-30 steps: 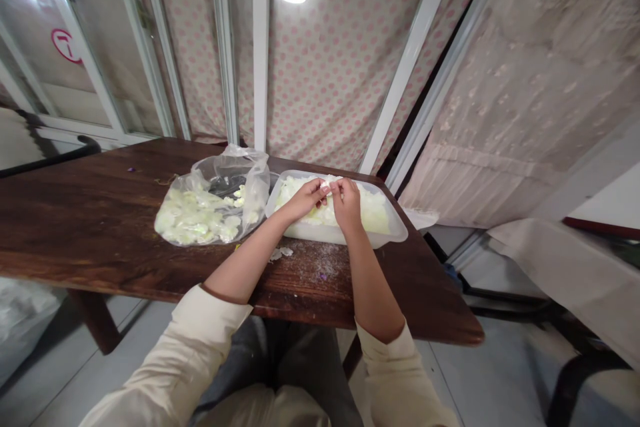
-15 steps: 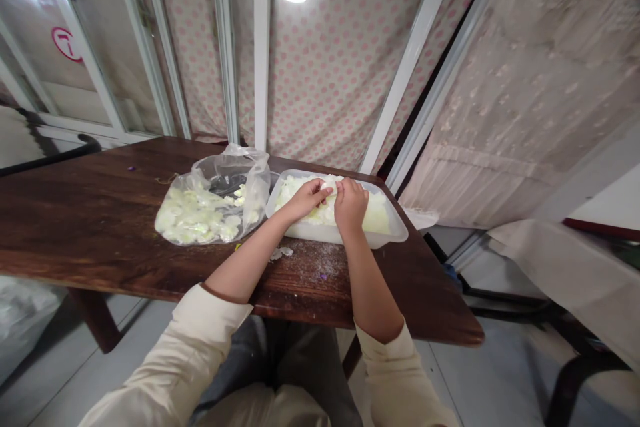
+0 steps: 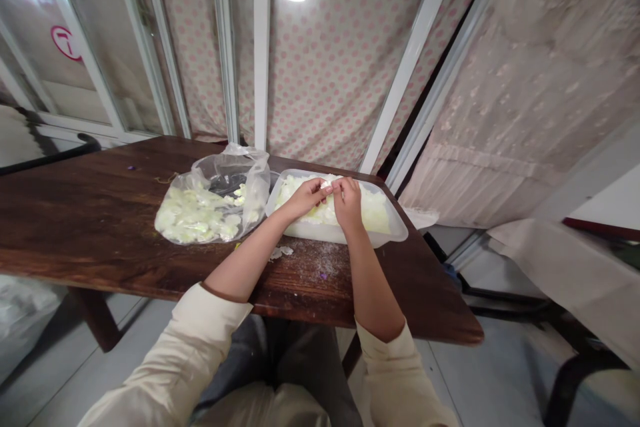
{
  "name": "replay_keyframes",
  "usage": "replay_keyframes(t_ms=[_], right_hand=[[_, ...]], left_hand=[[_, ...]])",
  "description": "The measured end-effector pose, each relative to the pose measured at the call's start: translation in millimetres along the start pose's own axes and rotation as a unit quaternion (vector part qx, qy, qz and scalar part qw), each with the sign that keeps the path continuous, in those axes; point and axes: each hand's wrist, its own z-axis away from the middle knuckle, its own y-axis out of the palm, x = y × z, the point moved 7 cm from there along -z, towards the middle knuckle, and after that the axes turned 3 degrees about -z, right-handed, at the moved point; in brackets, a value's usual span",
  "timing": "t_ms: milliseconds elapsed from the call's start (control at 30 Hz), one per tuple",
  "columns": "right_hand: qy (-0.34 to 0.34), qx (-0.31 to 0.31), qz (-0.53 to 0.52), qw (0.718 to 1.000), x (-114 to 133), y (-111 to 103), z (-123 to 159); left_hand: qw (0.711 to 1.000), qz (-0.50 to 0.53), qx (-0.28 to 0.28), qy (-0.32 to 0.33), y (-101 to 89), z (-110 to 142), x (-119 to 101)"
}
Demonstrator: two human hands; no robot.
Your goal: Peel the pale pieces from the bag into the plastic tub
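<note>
**Left hand** (image 3: pixel 309 199): above the plastic tub (image 3: pixel 320 233), fingertips (image 3: pixel 326 189) drawn in to a small pale piece (image 3: pixel 327 183) at the tub's far side.

**Right hand** (image 3: pixel 347 203): also above the tub, fingertips (image 3: pixel 342 184) meeting the same piece from the other side.

**Grip:** hands close together, with the piece pinched between them. The fingers hide most of it, so its shape cannot be told.

**Tub contents:** heaped pale green slices (image 3: pixel 373 210), filling most of the tub.

**Clear plastic bag** (image 3: pixel 250 173): just beside the tub, slack and open, holding a spread of bagged slices (image 3: pixel 193 220) and a dark item (image 3: pixel 223 185) too obscured to identify.

**Wooden table** (image 3: pixel 100 233): dark-stained, bearing tub and bag. Loose scraps (image 3: pixel 279 253) and a purple speck (image 3: pixel 323 276) lie near the tub's front wall.

**Cream sleeves:** left sleeve (image 3: pixel 175 353) and right sleeve (image 3: pixel 395 380), both clear of the table's items.

**Risks, as judged:** the piece looks small and possibly slick, so a loosened pinch could drop it into the heap or over the rim. The tub's right corner sits near the table edge, so a hard knock could shift it toward the drop. A tug on the bag's slack side could spill slices onto the table.
</note>
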Motion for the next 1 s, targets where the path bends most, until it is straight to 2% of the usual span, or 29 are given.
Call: replay_keyframes(t_ms=[133,333,567,800,1000], right_hand=[[-0.005,0.004,-0.063,0.998,-0.7,0.9,-1.4],[0.015,-0.010,0.055,0.998,-0.2,-1.1,1.2],[0.004,-0.002,0.190,0.982,8.1,-0.1,3.7],[0.011,-0.012,0.219,0.976,9.5,-0.6,5.3],[0.026,-0.008,0.194,0.981,6.0,-0.7,4.8]], left_hand=[[1.000,0.002,0.015,0.004,2.4,0.6,-1.7],[1.000,0.014,0.015,-0.009,4.0,-0.1,0.1],[1.000,-0.002,-0.004,-0.019,1.6,0.0,-1.1],[0.999,-0.025,-0.027,-0.027,-1.0,-1.3,3.2],[0.998,-0.035,-0.034,-0.043,-3.3,-1.9,6.9]])
